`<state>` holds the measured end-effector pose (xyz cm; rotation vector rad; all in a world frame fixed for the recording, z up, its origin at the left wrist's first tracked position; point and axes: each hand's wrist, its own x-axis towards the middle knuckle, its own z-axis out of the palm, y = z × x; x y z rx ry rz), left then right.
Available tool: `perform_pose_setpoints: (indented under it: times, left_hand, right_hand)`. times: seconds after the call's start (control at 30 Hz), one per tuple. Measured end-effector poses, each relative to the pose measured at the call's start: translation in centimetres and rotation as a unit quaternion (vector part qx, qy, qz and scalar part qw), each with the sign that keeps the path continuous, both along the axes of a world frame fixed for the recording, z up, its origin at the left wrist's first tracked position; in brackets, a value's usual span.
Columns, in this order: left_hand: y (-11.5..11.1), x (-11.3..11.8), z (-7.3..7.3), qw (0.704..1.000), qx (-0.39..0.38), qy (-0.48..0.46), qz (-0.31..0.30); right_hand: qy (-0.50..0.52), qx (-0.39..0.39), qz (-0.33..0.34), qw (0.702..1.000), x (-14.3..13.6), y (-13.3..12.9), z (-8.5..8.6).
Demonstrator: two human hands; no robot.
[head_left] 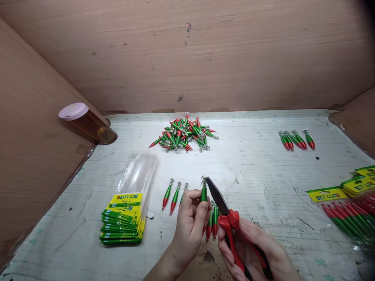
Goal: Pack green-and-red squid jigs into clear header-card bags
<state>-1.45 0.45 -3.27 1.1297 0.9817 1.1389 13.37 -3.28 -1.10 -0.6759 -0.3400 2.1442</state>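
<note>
Pinched upright in my left hand [191,218] is a green squid jig [204,192], its ring of hooks pointing up; its lower end is hidden by my fingers. My right hand [254,249] grips red-and-black pliers [219,197] by the handles. The tips of the pliers' jaws are beside the jig's hooks; whether they touch cannot be told. Left of my left hand lie a few green-and-red squid jigs [175,199], one partly covered by the fingers. More jigs [215,220] lie between my two hands, partly hidden.
A pile of squid jigs [184,134] lies at the back. Several jigs [295,140] rest in a row at far right. Clear bags with yellow-green headers [123,218] are stacked at left. Filled packs [342,207] lie at right. A lidded bottle [90,123] leans near the left wall.
</note>
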Motion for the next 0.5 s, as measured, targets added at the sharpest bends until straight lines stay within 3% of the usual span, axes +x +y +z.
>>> perform_pose_setpoints:
  times: [0.23, 0.4, 0.5]
  left_hand:
    - [0.0, -0.2, -0.1, 0.998, 0.013, 0.058, 0.019]
    - [0.5, -1.1, 0.3, 0.989, 0.084, 0.125, 0.003]
    - [0.6, -1.2, 0.4, 0.989, 0.089, 0.122, -0.003]
  right_hand:
    - [0.074, -0.025, -0.004, 0.997, -0.5, -0.2, -1.3]
    - [0.081, -0.017, 0.044, 0.996, 0.9, 0.3, -1.0]
    - [0.075, -0.029, 0.045, 0.996, 1.5, 0.3, -0.8]
